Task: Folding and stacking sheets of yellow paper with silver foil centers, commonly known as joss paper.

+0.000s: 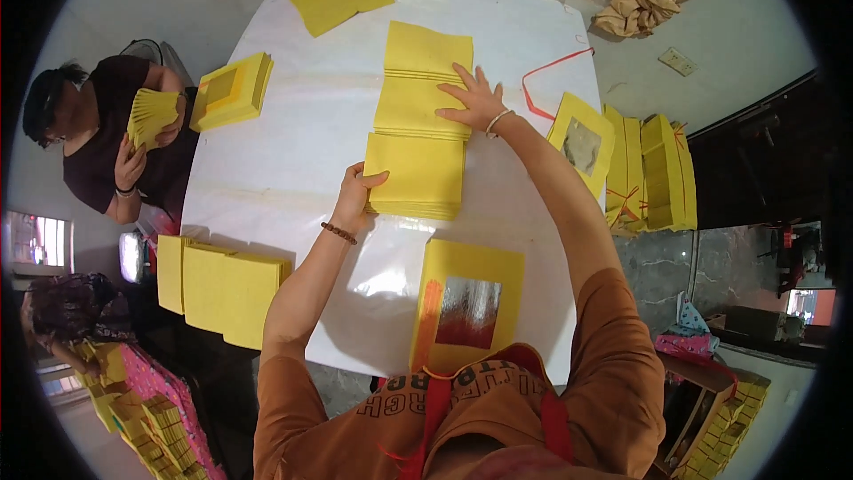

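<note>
Midway between the side edges of the tabletop [306, 120] lie yellow stacks [415, 169], left grip [357, 196] clamped on the nearest, right grip [475, 105] spread over the farther ones; uneven pushing could skew the overlap

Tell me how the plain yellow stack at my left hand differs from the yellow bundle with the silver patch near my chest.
The plain stack shows bare yellow on top; the silver-patched bundle has a shiny rectangle and an orange strip. Your left hand holds the plain stack's left edge, thumb on top, while no hand touches the silver-patched bundle. Both are yellow and lie on the white table.
</note>
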